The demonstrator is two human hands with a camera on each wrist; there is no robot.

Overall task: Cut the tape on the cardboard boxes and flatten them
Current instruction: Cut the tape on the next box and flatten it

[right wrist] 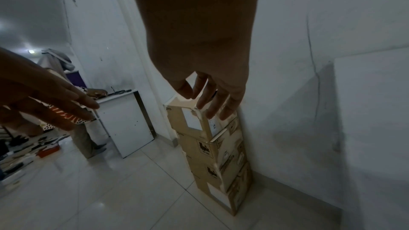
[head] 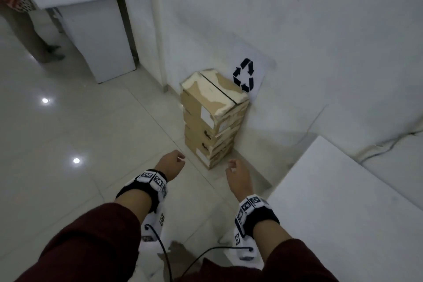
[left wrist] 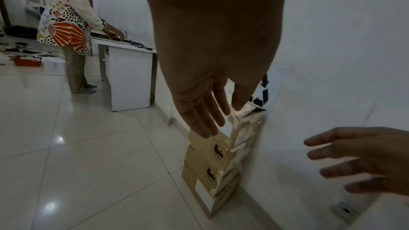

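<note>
Left hand (head: 170,165) out in front, fingers straight and loose in the left wrist view, holding nothing. Right hand (head: 238,175) beside it, fingers spread and relaxed, also holding nothing. Both hang in the air short of the boxes, not touching them.

Stack of cardboard boxes (head: 211,119) stands on the tiled floor (head: 68,135) just ahead of the hands, against the white wall (head: 320,30). Several boxes, one on another; exact count unclear. Top box shut, a dark seam running across its lid; white labels on the near faces.

Recycling sign (head: 246,74) on paper on the wall just behind the stack. White table (head: 343,201) corner to the right. Another table (head: 91,18) far left, a person (left wrist: 68,29) in a patterned top standing at it.
</note>
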